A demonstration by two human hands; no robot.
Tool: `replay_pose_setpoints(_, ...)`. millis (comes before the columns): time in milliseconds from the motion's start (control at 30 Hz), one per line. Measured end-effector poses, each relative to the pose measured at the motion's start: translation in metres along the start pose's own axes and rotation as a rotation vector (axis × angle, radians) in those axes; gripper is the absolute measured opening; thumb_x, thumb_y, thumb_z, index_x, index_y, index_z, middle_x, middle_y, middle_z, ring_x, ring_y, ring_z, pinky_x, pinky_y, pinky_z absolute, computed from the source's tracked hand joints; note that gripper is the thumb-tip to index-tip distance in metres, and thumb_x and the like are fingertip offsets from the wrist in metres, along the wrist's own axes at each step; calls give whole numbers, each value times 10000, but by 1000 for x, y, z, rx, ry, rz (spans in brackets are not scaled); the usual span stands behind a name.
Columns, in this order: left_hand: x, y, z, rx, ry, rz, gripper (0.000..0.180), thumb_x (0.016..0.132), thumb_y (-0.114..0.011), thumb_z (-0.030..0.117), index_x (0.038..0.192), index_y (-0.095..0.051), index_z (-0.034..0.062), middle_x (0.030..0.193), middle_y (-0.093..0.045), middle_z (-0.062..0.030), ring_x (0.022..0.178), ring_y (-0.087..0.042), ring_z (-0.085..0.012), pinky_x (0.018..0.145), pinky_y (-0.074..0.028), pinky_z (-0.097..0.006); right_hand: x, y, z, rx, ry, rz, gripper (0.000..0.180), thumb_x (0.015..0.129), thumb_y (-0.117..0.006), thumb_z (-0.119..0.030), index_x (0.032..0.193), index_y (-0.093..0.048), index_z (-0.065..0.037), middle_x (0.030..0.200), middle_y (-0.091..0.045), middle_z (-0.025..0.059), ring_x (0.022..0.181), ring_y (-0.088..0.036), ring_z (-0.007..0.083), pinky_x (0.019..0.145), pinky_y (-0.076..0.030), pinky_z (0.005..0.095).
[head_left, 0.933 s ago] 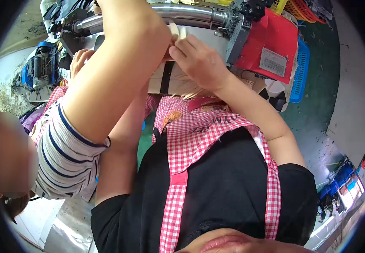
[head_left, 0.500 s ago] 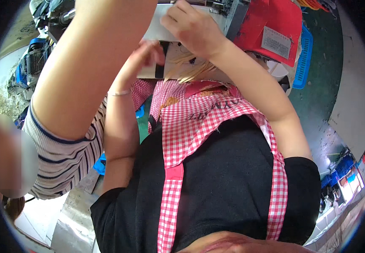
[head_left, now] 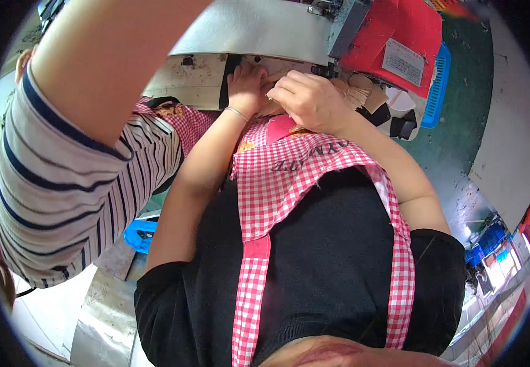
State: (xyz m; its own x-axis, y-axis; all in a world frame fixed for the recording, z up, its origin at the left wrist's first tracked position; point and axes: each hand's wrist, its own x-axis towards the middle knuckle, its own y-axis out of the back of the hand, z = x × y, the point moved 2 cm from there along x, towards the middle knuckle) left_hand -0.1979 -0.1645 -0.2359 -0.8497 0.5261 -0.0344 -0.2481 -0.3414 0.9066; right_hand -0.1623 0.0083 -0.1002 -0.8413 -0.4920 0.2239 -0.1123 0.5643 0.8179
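Note:
Both of my hands are close together at the near edge of the bench, just beyond my red-checked apron [head_left: 277,177]. My left hand [head_left: 246,89], with a thin band at its wrist, rests with its fingers stretched forward and slightly apart beside a dark strip [head_left: 229,76]. My right hand [head_left: 306,98] is closed, fingers bent and pressed together; whatever it pinches is too small or hidden to name. Thin tan pieces [head_left: 271,109] lie between and under the hands. More tan pieces [head_left: 355,92] lie fanned out just beyond my right wrist.
Another person's bare arm [head_left: 112,61] and striped sleeve [head_left: 81,177] reach across on the left. Ahead is a smooth metal cover [head_left: 252,27]. At the right are a red panel [head_left: 393,37], black pieces [head_left: 403,125] and a blue plastic basket [head_left: 437,85].
My right hand has come back toward me from the metal cover. My left hand has moved forward and right, beside it. The other person's arm and sleeve have shifted left and nearer.

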Motion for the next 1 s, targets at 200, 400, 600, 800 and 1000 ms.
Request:
replay_pose_setpoints(200, -9, 32, 3, -348, -68, 40, 198, 897, -688, 154, 1048, -582, 82, 941, -684, -113, 917, -661, -290, 776, -499, -439, -11, 37, -2, 168, -152, 195, 151, 861, -672, -115, 1005, -680, -72, 939, -667, 63, 818, -679, 245, 668, -569, 348)
replay_pose_setpoints(400, -35, 49, -25, -676, 297, -29, 214, 1021, -572, 101, 1174, -523, -39, 934, -721, -154, 798, -698, -167, 722, -559, -299, -38, 9, -1, 441, -327, -130, 195, 916, -666, -166, 1033, -687, -11, 947, -698, 161, 875, -694, 328, 761, -562, 391)
replay_pose_setpoints(600, -51, 63, -7, -1387, 472, -141, 189, 1038, -543, 99, 1163, -508, -40, 997, -688, -104, 898, -683, -142, 720, -564, -275, -15, -51, 11, 754, -765, -164, 312, 958, -638, -259, 1090, -678, 20, 985, -713, 172, 879, -707, 294, 776, -551, 398)
replay_pose_setpoints(800, -44, 125, 29, -1341, 406, -101, 136, 1065, -483, 129, 1113, -451, 6, 1044, -686, -148, 896, -711, -187, 760, -586, -294, 26, -16, -12, 1009, -774, 127, 214, 958, -669, -171, 1042, -681, 25, 779, -690, 60, 702, -635, 94, 656, -525, 293)
replay_pose_setpoints(1000, -5, 165, 54, -1521, 438, -109, 314, 1065, -473, 117, 1331, -405, -36, 1127, -686, -165, 975, -720, -239, 868, -602, -333, 64, 26, -6, 824, -688, 265, 185, 952, -662, -160, 964, -691, 22, 805, -726, 106, 686, -688, 129, 626, -536, 307)
